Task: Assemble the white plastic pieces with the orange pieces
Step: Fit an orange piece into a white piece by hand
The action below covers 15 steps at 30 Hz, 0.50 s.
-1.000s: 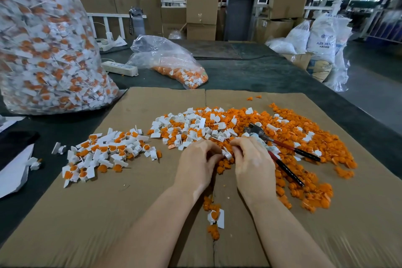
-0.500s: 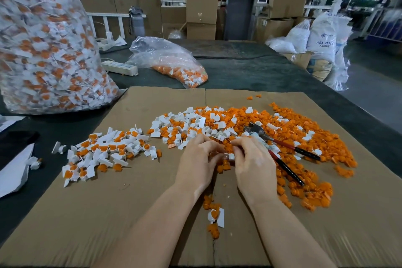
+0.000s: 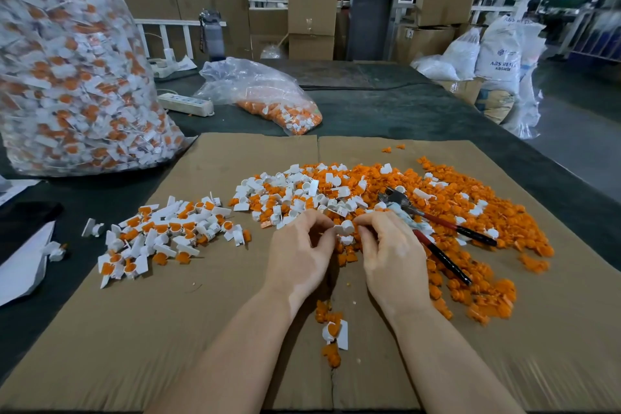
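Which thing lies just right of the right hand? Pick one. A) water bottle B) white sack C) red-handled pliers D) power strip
C: the red-handled pliers lie on the orange pieces beside the right hand; the other things sit far back.

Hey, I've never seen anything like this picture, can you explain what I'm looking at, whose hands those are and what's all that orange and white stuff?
There is no machine here. A camera worn on a person's head looks down at their own hands. The left hand and right hand pinch a small white piece between their fingertips. On the cardboard sheet lie a heap of loose orange pieces mixed with white pieces, a pile of joined pieces to the left, and red-handled pliers. Behind stand a big bag of finished parts and a smaller bag.
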Available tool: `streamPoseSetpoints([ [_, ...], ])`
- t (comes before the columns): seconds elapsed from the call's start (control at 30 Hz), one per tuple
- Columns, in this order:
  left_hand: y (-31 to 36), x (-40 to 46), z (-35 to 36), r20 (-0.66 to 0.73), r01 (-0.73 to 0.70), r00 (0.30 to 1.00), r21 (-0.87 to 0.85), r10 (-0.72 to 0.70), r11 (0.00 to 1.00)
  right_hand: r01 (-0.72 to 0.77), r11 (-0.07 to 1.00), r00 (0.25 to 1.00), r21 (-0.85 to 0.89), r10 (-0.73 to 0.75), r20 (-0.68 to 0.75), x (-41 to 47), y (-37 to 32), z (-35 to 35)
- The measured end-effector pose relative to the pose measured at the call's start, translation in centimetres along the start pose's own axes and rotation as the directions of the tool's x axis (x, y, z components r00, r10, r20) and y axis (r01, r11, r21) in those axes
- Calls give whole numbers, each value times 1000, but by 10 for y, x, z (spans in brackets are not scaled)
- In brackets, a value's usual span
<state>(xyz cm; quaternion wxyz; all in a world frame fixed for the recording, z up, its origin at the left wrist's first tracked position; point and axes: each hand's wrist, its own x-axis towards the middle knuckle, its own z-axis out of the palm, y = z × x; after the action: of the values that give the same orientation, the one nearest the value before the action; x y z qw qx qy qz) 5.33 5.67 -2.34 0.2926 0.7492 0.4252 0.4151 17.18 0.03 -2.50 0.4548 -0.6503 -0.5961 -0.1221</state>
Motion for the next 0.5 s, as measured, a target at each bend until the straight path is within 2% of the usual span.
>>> streamPoseSetpoints([
  [0.2, 3, -1, -3, -8, 91, 995, -198, -95, 976, -5, 1000, 1000, -15, 6, 21, 0, -1, 1],
  [0.37, 5, -1, -8, -30, 183, 978, -353, -207, 918, -6, 1000, 1000, -13, 6, 21, -1, -2, -1],
  [0.5, 5, 1, -9, -35, 198, 975, -305, -219, 931, -4, 1000, 1000, -13, 4, 27, 0, -3, -1],
])
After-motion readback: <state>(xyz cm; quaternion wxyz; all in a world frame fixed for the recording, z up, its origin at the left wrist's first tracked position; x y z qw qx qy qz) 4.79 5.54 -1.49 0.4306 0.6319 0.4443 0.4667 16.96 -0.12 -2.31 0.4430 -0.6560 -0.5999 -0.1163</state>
